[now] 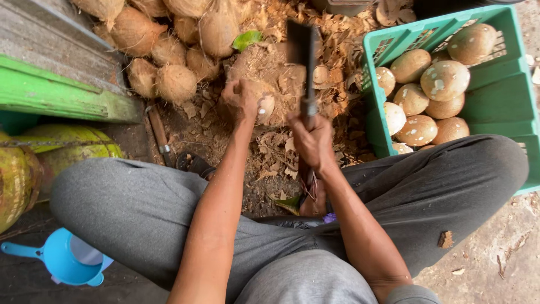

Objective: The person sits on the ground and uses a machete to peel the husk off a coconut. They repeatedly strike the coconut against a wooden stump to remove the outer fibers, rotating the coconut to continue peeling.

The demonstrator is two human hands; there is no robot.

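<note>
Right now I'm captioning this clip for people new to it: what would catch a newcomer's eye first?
The raised cleaver at top centre, gripped by the right hand, above a coconut that the left hand steadies on the husk-strewn ground. Next, the green crate of peeled coconuts at right, and the pile of husked coconuts at top left.

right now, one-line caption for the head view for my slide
Left hand steadies a coconut while right hand raises a cleaver beside a green crate.
</note>
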